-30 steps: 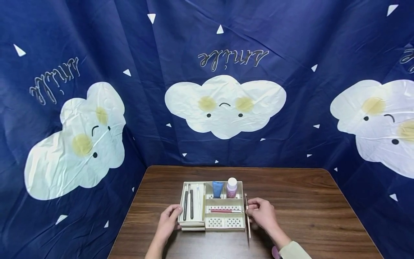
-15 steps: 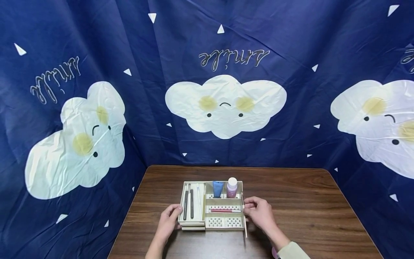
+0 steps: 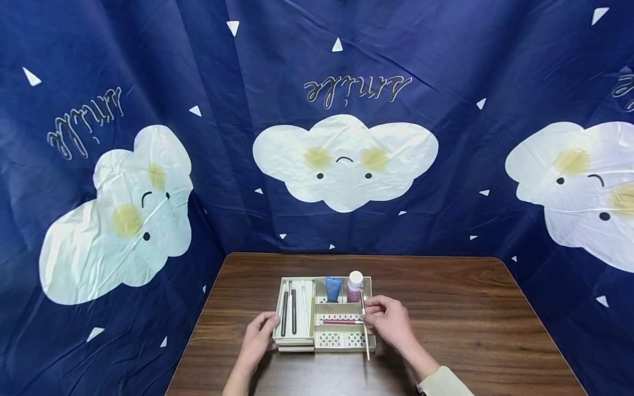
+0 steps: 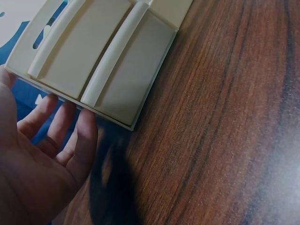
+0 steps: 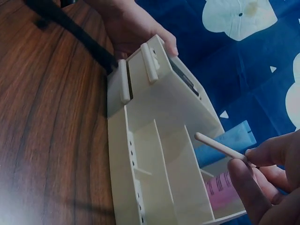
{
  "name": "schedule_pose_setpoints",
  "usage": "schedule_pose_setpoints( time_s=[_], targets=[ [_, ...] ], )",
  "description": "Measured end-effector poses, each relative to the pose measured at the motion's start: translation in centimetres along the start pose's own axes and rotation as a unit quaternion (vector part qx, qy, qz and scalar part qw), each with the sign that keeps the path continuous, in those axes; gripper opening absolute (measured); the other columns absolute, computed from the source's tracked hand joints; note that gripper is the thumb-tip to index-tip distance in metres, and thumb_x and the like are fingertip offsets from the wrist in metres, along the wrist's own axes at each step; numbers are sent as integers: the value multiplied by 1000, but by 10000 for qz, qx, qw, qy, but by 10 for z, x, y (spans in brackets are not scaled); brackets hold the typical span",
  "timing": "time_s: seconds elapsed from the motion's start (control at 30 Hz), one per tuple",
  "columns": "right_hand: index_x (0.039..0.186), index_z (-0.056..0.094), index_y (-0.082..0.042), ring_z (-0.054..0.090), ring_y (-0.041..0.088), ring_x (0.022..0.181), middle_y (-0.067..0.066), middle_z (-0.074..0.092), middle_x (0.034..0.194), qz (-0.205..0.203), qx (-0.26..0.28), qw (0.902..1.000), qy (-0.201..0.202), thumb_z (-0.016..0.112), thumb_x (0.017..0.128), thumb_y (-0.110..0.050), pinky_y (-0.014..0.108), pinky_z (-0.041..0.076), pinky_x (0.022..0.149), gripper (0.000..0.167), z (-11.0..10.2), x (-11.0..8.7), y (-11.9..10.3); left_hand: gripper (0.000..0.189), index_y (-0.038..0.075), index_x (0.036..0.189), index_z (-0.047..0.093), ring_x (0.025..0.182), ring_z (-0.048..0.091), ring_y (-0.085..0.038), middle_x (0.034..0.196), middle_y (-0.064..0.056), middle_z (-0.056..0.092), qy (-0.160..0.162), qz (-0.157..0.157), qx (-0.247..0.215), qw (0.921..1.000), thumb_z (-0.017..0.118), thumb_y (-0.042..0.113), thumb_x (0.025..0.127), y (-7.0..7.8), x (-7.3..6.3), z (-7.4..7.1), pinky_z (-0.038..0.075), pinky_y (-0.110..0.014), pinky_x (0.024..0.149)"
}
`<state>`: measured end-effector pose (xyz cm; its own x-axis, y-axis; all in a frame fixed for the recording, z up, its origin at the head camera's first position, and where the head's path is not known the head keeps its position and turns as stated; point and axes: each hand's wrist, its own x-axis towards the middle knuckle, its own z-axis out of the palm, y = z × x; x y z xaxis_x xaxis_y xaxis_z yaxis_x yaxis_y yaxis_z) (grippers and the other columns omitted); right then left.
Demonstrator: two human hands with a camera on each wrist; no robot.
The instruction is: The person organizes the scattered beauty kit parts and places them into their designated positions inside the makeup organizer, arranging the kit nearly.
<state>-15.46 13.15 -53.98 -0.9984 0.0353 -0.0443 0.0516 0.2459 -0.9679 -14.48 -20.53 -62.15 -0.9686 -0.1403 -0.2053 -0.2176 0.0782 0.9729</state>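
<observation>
My right hand (image 3: 388, 322) pinches a slim brush (image 5: 219, 146) with a pale handle between thumb and fingers. In the head view the brush slants over the right part of a cream desk organizer (image 3: 343, 309), its lower end jutting past the front edge. At the organizer's left side, my left hand (image 3: 260, 333) holds it, thumb at the top edge and fingertips against the side wall (image 4: 70, 96). Behind the brush stands a pink bottle (image 5: 222, 190) with a white cap. A red pencil-like stick (image 3: 339, 322) lies in the middle compartment.
A blue tube (image 3: 333, 289) stands beside the bottle. On the left, the organizer's top tray holds several thin sticks, two of them black pencils (image 3: 294, 312). Two drawers (image 4: 126, 61) sit below it. Wooden tabletop (image 3: 460, 313) surrounds everything, with a blue cloud-print curtain (image 3: 346, 236) behind.
My right hand has moved left with the brush, from beside the organizer's right wall to over its compartments. The left hand and the organizer have stayed put.
</observation>
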Motion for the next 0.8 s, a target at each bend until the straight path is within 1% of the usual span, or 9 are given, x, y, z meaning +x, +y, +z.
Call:
schedule_pose_setpoints(
  time_s=[0.03,0.1,0.17,0.27,0.33,0.43,0.53,0.7,0.8],
  targets=[
    [104,73,6,71,16,70,16,73,87,-13,63,10000,-29,74,73,11,36,63,52,32,1,-1,-2,39,-2,128,63,85,65,-18,101,-8,66,-28,-3,10,10000,62,27,103,5,-3,0,63,-41,64],
    [104,72,6,71,16,70,15,73,87,-34,90,9999,-77,75,73,11,36,63,52,31,4,0,-4,38,-2,128,63,85,65,-18,101,-9,66,-35,-53,19,10000,61,26,103,6,-3,0,63,-43,66],
    [106,72,7,71,16,70,16,73,88,-35,152,9998,-145,74,74,11,37,63,53,32,8,0,-5,39,-2,128,63,85,66,-18,102,-9,66,-23,-48,65,10000,61,28,103,7,-3,0,63,-42,66],
    [106,71,8,70,15,70,18,73,89,-70,103,9997,-225,74,74,10,35,63,52,32,14,1,-4,42,1,129,63,85,66,-18,105,-10,67,45,-73,121,9999,61,33,103,-5,4,-1,63,-40,65],
    [106,71,8,70,14,69,19,73,89,-129,58,9995,-278,74,75,10,34,62,52,31,18,2,-5,44,1,129,63,85,67,-18,106,-11,67,65,-48,143,9999,62,36,102,-6,5,-1,63,-38,63],
    [104,71,7,69,12,68,18,72,89,-222,34,9991,-370,74,74,10,34,62,52,30,24,3,-6,43,2,128,64,85,67,-19,106,-12,67,81,-8,152,9999,62,36,102,-8,5,-1,63,-38,63],
    [104,71,7,68,10,67,17,73,88,-300,27,9985,-457,75,74,10,33,62,51,30,29,3,-9,42,2,128,64,85,67,-18,105,-12,66,85,-1,156,9998,62,35,102,-8,6,0,63,-38,63],
    [105,73,6,68,8,64,16,74,86,-425,-65,9976,-534,76,74,9,32,62,51,30,36,4,-13,39,1,129,64,84,65,-17,103,-9,66,93,-95,146,9998,61,30,103,-8,6,0,63,-38,63],
    [105,73,6,68,9,64,16,74,86,-476,-76,9972,-563,76,75,9,33,62,52,30,41,7,-14,36,-1,128,64,84,64,-18,102,-9,66,66,-112,158,9998,60,26,103,-3,4,0,63,-40,63]
  ],
)
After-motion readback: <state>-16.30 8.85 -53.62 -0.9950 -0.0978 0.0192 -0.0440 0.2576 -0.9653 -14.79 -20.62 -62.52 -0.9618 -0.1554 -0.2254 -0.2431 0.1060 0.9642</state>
